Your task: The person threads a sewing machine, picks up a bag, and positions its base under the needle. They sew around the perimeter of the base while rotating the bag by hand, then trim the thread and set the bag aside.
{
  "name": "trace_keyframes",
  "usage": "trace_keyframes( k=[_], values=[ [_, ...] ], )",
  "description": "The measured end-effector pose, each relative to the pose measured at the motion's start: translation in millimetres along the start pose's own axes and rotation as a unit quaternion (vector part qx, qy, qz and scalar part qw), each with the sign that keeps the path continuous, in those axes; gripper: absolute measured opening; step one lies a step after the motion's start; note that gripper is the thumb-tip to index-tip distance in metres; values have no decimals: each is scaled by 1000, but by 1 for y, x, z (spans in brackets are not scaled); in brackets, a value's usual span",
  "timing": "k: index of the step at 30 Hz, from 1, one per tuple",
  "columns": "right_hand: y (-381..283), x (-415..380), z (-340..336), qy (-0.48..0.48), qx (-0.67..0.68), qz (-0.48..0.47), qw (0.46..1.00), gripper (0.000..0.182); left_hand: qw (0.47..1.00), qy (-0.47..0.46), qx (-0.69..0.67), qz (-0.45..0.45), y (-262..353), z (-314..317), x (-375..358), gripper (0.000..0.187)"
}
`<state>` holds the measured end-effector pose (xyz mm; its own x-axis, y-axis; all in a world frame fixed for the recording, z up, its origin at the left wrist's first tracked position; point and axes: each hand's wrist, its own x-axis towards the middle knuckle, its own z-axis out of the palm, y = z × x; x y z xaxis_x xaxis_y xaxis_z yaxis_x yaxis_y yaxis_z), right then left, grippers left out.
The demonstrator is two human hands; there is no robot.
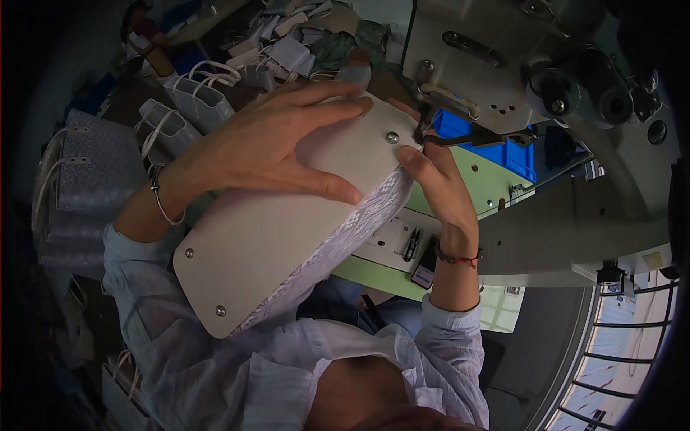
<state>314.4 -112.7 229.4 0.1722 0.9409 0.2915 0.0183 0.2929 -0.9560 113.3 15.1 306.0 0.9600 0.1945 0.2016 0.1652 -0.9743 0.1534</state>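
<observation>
A bag with a pale, flat base (pixel 251 237) and patterned lilac-white sides (pixel 345 223) is tipped so that its base faces up. Metal studs show near the base's corners. My left hand (pixel 287 140) lies spread over the base, its thumb near the patterned edge. At the far right corner my right hand (pixel 442 179) grips the bag, thumb on the base beside a stud and its other fingers mostly hidden. That corner is at the narrow metal working end (pixel 424 133) of a sewing machine (pixel 489 65).
Finished-looking bags (pixel 100 165) stand at the left, with more pieces heaped at the back. A blue tray (pixel 521 158), small black snips (pixel 412 245) and a phone (pixel 425 267) lie to the right. Another person (pixel 147 43) is at the far upper left.
</observation>
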Motion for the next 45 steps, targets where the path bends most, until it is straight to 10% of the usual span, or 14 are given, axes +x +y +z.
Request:
trace_keyframes(
  k=[14, 17, 19, 32, 36, 39, 42, 45],
  values=[
    [28, -48, 54, 125, -142, -162, 968, 76, 976, 151, -152, -38, 20, 37, -45, 96],
    [30, -49, 59, 143, -155, -169, 963, 76, 742, 229, -618, 124, 55, 92, -87, 96],
    [33, -47, 62, 154, -157, -173, 960, 76, 799, 399, -450, -16, 94, 139, -120, 81],
    [26, -48, 65, 157, -139, -161, 964, 76, 573, 302, -757, -81, 96, 140, -164, 61],
    [25, -49, 65, 155, -135, -158, 966, 77, 668, 388, -625, -116, 101, 131, -158, 63],
    [24, -49, 63, 153, -135, -157, 966, 77, 534, 336, -756, -177, 94, 123, -150, 57],
    [24, -50, 64, 152, -133, -155, 967, 77, 623, 377, -657, -197, 93, 121, -140, 38],
    [24, -50, 63, 149, -132, -154, 968, 77, 799, 390, -456, 27, 94, 102, -124, 54]
  ],
)
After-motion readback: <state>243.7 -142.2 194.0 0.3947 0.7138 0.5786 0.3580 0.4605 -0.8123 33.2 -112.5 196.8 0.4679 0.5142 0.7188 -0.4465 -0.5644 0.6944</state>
